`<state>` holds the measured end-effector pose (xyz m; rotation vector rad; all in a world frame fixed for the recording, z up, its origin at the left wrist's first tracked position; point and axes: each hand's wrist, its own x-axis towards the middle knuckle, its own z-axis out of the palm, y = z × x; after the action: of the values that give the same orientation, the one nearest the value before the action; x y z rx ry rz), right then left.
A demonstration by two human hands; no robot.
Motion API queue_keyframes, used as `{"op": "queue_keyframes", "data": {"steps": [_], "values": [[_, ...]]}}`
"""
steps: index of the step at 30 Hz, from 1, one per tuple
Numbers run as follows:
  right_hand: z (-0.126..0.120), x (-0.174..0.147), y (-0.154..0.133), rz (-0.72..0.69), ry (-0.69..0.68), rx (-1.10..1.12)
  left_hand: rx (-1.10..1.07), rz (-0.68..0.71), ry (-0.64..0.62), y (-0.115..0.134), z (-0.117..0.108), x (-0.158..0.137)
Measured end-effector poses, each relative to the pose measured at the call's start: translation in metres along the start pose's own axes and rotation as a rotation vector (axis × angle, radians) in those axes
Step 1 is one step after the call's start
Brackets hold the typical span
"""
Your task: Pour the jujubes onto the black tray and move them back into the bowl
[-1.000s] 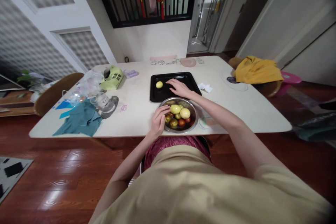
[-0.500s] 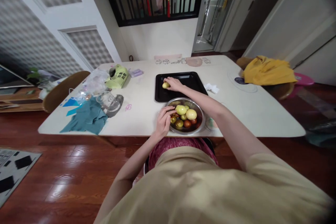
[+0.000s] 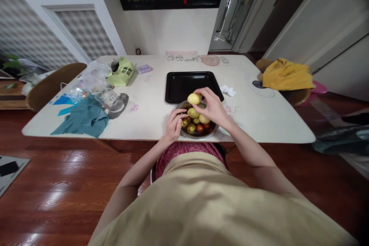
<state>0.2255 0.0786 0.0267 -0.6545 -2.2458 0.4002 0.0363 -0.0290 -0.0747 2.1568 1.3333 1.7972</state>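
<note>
A round metal bowl (image 3: 211, 132) near the table's front edge holds several yellow-green and reddish-brown round fruits (image 3: 199, 127). My right hand (image 3: 215, 105) is closed around a smooth yellow oval fruit (image 3: 193, 98), held by thumb and fingertips above the bowl's far side. Another yellow-green oval fruit (image 3: 193, 113) lies just below it on the pile. At the bowl's left rim rests my left hand (image 3: 173, 125), fingers stretched out and apart over the edge. Behind the bowl lies a black rectangular tray (image 3: 191, 84), and nothing shows on its visible surface.
A teal cloth (image 3: 83, 117), a clear plastic container (image 3: 111, 100), a crumpled clear bag (image 3: 96, 75) and a light-green printed packet (image 3: 122, 71) crowd the left of the white table (image 3: 268, 123). White tissue (image 3: 228, 91) lies right of the tray. Yellow fabric (image 3: 285, 75) drapes a chair.
My right hand has come back from the tray to above the bowl, bringing the yellow fruit with it. My left hand stays at the bowl's rim. The whole view has shifted slightly.
</note>
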Motion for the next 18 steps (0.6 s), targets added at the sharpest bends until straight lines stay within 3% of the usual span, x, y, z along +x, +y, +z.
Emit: {"op": "queue_keyframes", "data": {"steps": [3, 7, 18], "values": [[-0.001, -0.035, -0.024, 0.020, 0.002, -0.041, 0.024, 0.001, 0.005, 0.001, -0.001, -0.001], [0.016, -0.061, -0.036, 0.014, -0.053, -0.123, 0.054, 0.015, 0.020, 0.000, -0.002, -0.002], [0.040, -0.068, -0.033, 0.024, -0.068, -0.349, 0.039, 0.043, -0.014, -0.003, -0.001, -0.004]]}}
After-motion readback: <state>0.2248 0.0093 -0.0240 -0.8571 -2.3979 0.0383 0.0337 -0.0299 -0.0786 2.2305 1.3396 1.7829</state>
